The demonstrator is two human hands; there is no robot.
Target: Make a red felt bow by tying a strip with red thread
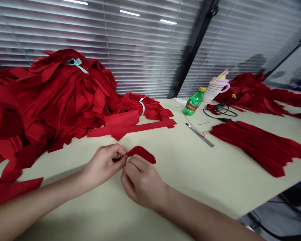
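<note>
Red fabric strip (pixel 141 154): my left hand (pixel 102 166) and right hand (pixel 141 182) clamp it, fingers together, apparently to keep its fold closed.

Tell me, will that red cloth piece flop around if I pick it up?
Probably floppy: the red cloth piece bends softly where the left hand and right hand pinch it. It is likely very light, since just fingertips hold it up. Its dull, fuzzy-looking surface probably isn't very slippery, though I can't be sure.
</note>
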